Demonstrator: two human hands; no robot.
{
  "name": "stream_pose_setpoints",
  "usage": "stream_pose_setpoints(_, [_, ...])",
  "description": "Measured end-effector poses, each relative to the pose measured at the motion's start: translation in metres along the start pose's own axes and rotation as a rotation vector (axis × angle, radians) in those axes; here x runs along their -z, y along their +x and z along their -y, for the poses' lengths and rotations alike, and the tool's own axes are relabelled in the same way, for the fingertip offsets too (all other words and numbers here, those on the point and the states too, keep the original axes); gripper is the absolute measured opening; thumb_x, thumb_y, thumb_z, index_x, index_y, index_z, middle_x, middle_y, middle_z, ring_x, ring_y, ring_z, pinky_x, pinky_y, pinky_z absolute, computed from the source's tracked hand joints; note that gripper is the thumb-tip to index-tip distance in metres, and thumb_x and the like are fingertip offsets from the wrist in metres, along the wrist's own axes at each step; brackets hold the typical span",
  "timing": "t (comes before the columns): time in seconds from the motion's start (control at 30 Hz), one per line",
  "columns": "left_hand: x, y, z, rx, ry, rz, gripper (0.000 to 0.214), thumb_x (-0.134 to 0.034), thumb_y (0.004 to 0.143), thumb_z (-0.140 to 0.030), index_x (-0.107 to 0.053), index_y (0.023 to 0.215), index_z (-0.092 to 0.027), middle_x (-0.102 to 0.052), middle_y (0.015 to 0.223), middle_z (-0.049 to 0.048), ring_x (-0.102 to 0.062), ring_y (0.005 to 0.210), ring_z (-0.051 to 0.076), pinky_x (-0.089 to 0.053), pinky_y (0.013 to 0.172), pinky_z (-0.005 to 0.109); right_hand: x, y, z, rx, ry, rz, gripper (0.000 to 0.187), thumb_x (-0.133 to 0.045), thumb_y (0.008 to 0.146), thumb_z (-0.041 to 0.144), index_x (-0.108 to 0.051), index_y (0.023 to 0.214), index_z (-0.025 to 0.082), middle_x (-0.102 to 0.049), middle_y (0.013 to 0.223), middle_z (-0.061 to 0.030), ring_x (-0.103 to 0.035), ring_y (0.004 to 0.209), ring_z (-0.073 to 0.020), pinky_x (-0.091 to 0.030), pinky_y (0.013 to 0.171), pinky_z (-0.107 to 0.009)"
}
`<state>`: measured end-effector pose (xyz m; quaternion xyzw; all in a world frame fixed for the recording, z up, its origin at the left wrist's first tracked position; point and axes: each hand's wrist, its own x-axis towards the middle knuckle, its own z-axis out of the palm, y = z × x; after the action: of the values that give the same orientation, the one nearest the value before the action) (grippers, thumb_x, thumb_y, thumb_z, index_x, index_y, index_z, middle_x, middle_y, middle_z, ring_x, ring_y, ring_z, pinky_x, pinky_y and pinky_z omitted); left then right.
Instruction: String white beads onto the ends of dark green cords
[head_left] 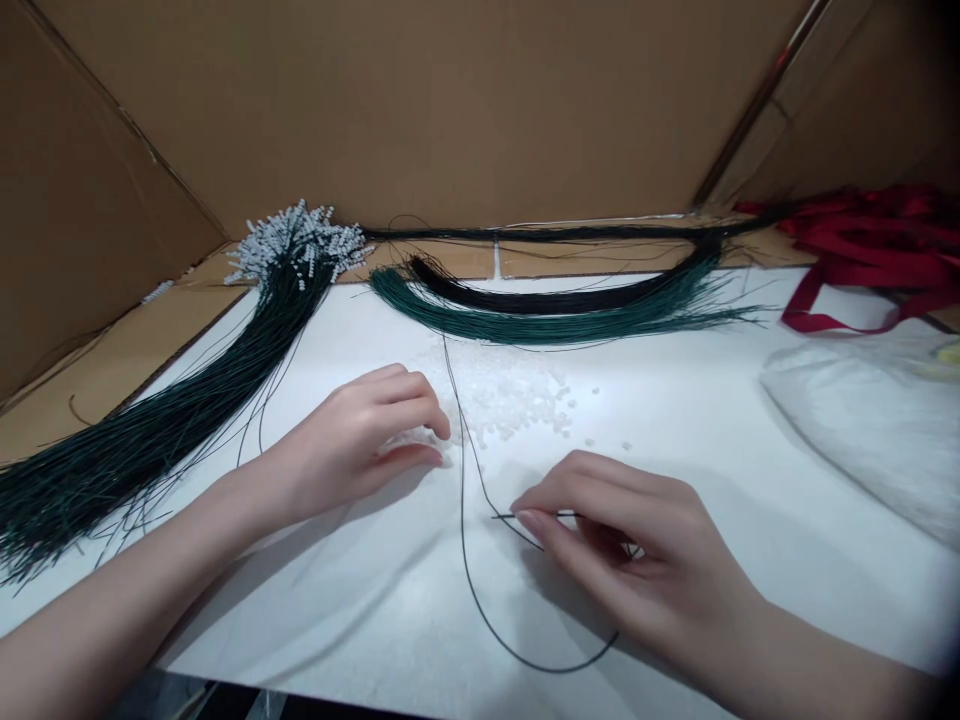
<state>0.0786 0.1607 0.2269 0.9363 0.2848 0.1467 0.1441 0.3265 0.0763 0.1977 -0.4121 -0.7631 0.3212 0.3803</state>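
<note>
Right hand pinches a dark wire; left hand hangs over loose white bits

The right hand (630, 545) grips a dark wire (501, 517) between thumb and forefinger, its short end poking out to the left; the rest vanishes behind the fingers. Whether the thin loop (555, 671) below belongs to that wire is unclear. The left hand (394, 425) curls at the edge of the white bits (517, 395); whether its fingertips hold one, I cannot tell. Cut off are both forearms, the red ribbon (832, 280), the clear plastic bag (862, 420) and the lower end of the white-tipped bunch (202, 400).

Counted: two hands, one bag, one white-tipped bunch, and two curved bundles, one green (525, 325), one black (540, 300), side by side on the white surface (360, 620). The bits are too many and too small to count; the ribbon's tangled lengths cannot be numbered.
</note>
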Motion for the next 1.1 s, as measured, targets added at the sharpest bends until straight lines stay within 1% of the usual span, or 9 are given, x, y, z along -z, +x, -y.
stream_pose_setpoints(0.17, [-0.005, 0.003, -0.002, 0.022, 0.019, 0.062, 0.010, -0.056, 0.093, -0.015, -0.064, 0.089, -0.017, -0.064, 0.089, 0.0053, -0.051, 0.082, 0.019, -0.039, 0.075, 0.030, -0.001, 0.000, -0.002, -0.024, -0.002, -0.008, 0.016, -0.056, 0.090, 0.010, -0.068, 0.085, 0.017, -0.057, 0.071, -0.0005, -0.046, 0.056, -0.0079, -0.035, 0.049, -0.022])
stream_pose_setpoints(0.3, [-0.007, 0.004, -0.002, 0.034, 0.019, 0.077, 0.011, -0.054, 0.093, -0.013, -0.063, 0.087, -0.017, -0.064, 0.088, 0.0047, -0.050, 0.082, 0.019, -0.038, 0.076, 0.031, -0.001, 0.000, -0.003, -0.022, 0.002, -0.006, 0.015, -0.056, 0.090, 0.011, -0.068, 0.084, 0.017, -0.056, 0.071, -0.0003, -0.046, 0.055, -0.0077, -0.034, 0.049, -0.022])
stream_pose_setpoints(0.43, [-0.008, 0.003, -0.003, 0.039, -0.012, 0.076, 0.017, -0.049, 0.094, -0.009, -0.063, 0.085, -0.016, -0.063, 0.087, 0.0039, -0.051, 0.082, 0.018, -0.039, 0.076, 0.031, -0.001, 0.000, -0.003, -0.026, 0.004, -0.006, 0.014, -0.057, 0.090, 0.011, -0.068, 0.084, 0.018, -0.057, 0.071, -0.0004, -0.046, 0.055, -0.0081, -0.034, 0.049, -0.023])
stream_pose_setpoints(0.5, [-0.005, 0.002, -0.006, 0.076, -0.089, 0.043, 0.016, -0.049, 0.095, -0.011, -0.063, 0.087, -0.016, -0.064, 0.087, 0.0035, -0.054, 0.082, 0.016, -0.041, 0.074, 0.028, -0.001, 0.000, -0.003, -0.028, 0.000, -0.006, 0.013, -0.058, 0.089, 0.012, -0.068, 0.084, 0.018, -0.057, 0.070, -0.0002, -0.047, 0.055, -0.0085, -0.035, 0.049, -0.023])
stream_pose_setpoints(0.6, [-0.001, -0.001, -0.014, 0.147, -0.296, -0.022, 0.010, -0.056, 0.094, -0.016, -0.065, 0.090, -0.016, -0.067, 0.088, 0.0028, -0.060, 0.081, 0.014, -0.047, 0.071, 0.023, 0.000, 0.000, -0.001, -0.030, -0.005, -0.013, 0.013, -0.059, 0.089, 0.013, -0.068, 0.083, 0.018, -0.055, 0.068, 0.0004, -0.046, 0.055, -0.0083, -0.034, 0.049, -0.023])
stream_pose_setpoints(0.7, [-0.002, -0.001, -0.025, 0.141, -0.507, -0.024, 0.005, -0.062, 0.091, -0.015, -0.067, 0.090, -0.015, -0.070, 0.086, 0.0037, -0.065, 0.079, 0.013, -0.051, 0.072, 0.022, 0.001, 0.000, -0.001, -0.043, -0.001, -0.024, 0.012, -0.060, 0.089, 0.013, -0.068, 0.082, 0.019, -0.056, 0.066, 0.0010, -0.046, 0.054, -0.0082, -0.034, 0.049, -0.023])
stream_pose_setpoints(0.8, [-0.010, 0.001, -0.034, 0.155, -0.646, -0.044, 0.008, -0.062, 0.090, -0.014, -0.070, 0.094, -0.015, -0.071, 0.088, 0.0049, -0.066, 0.079, 0.014, -0.052, 0.072, 0.023, 0.001, 0.002, -0.001, -0.060, -0.001, -0.027, 0.012, -0.060, 0.089, 0.014, -0.068, 0.081, 0.019, -0.056, 0.066, 0.0010, -0.046, 0.054, -0.0085, -0.033, 0.048, -0.023])
stream_pose_setpoints(0.97, [-0.028, 0.001, -0.046, 0.267, -0.786, -0.116, 0.010, -0.063, 0.090, -0.016, -0.071, 0.084, -0.015, -0.068, 0.080, 0.0028, -0.062, 0.074, 0.012, -0.048, 0.066, 0.021, 0.002, 0.003, -0.001, -0.072, 0.005, -0.041, 0.012, -0.061, 0.089, 0.017, -0.068, 0.081, 0.019, -0.054, 0.064, 0.0016, -0.045, 0.053, -0.0086, -0.033, 0.048, -0.023])
stream_pose_setpoints(1.1, [-0.037, 0.001, -0.049, 0.302, -0.963, -0.161, 0.005, -0.067, 0.087, -0.013, -0.070, 0.084, -0.013, -0.068, 0.080, 0.0032, -0.062, 0.075, 0.011, -0.049, 0.067, 0.020, 0.003, 0.002, 0.001, -0.069, 0.007, -0.045, 0.012, -0.060, 0.089, 0.017, -0.068, 0.080, 0.019, -0.052, 0.063, 0.0018, -0.043, 0.053, -0.0086, -0.033, 0.048, -0.023])
